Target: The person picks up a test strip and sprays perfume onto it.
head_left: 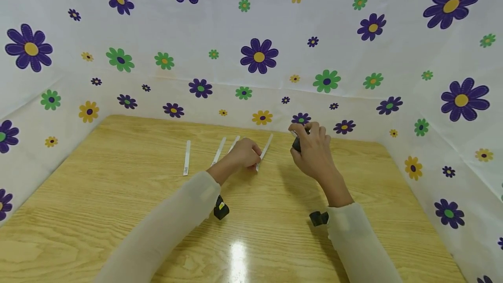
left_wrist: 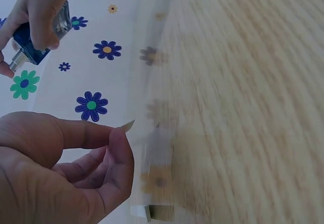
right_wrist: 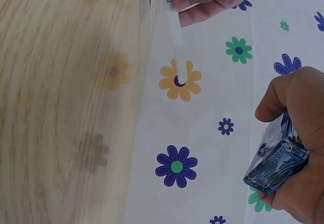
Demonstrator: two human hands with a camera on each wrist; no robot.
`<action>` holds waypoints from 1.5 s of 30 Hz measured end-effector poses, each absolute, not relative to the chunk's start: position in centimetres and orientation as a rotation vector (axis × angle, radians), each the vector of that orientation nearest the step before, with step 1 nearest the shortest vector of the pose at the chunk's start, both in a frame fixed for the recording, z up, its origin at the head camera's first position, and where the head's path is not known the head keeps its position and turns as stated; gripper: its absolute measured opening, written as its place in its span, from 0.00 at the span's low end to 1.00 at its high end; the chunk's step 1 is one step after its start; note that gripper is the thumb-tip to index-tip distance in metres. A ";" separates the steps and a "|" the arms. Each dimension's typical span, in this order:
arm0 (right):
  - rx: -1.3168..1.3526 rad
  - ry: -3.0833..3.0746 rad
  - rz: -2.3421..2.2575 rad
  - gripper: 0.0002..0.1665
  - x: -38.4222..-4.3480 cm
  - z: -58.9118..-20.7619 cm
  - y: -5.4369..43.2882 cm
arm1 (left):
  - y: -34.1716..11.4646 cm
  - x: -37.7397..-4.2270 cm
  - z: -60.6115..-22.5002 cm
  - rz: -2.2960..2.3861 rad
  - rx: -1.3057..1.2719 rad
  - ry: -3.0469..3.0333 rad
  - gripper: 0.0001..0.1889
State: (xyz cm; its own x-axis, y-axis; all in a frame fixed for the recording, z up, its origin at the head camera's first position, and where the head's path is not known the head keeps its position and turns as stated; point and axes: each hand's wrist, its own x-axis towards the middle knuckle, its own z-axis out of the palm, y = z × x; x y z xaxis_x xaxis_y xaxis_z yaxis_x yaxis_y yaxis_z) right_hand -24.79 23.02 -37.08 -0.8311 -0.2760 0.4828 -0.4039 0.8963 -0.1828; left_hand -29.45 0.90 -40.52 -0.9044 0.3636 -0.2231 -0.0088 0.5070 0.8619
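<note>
My left hand (head_left: 244, 154) pinches the lower end of a white paper strip (head_left: 267, 144) between thumb and finger. In the right wrist view this test strip (right_wrist: 175, 37) bears dark lettering near the pinched end. My right hand (head_left: 314, 152) grips a dark blue glass perfume bottle (left_wrist: 31, 49) to the right of the strip, apart from it. One finger lies at the bottle's silver spray top (left_wrist: 18, 61). From the right wrist, the bottle's (right_wrist: 281, 158) clear, thick glass base shows. The strip appears raised off the table, tilted up and away.
On the wooden table (head_left: 118, 195) left of my hands lie a white strip (head_left: 187, 158), a second strip (head_left: 218, 151) and a third strip (head_left: 235, 141), the latter two partly behind my left hand and arm. A flowered white cloth (head_left: 220, 21) walls in the back and sides.
</note>
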 end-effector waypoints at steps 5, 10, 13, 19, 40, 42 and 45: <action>0.492 -2.613 0.386 0.30 -24.8 -36.9 23.0 | 0.9 -30.0 -40.3 1.291 0.210 2.448 0.09; 0.494 -2.607 0.389 0.30 -24.7 -36.8 22.9 | 0.9 -30.7 -40.4 1.159 0.163 2.527 0.10; 0.494 -2.604 0.392 0.30 -24.8 -36.7 22.9 | 0.9 -31.1 -40.6 1.087 0.126 2.561 0.10; 0.492 -2.609 0.390 0.30 -24.8 -36.7 22.9 | 0.9 -31.7 -40.9 1.020 0.071 2.583 0.09; 0.489 -2.630 0.391 0.31 -24.8 -36.9 23.2 | 0.1 -31.5 -40.0 0.927 0.156 2.616 0.13; 0.490 -2.630 0.390 0.31 -24.7 -36.9 23.2 | -0.4 -31.3 -39.9 0.962 0.181 2.624 0.09; 0.491 -2.629 0.393 0.31 -24.7 -36.9 23.2 | -1.3 -31.0 -39.6 1.046 0.206 2.613 0.09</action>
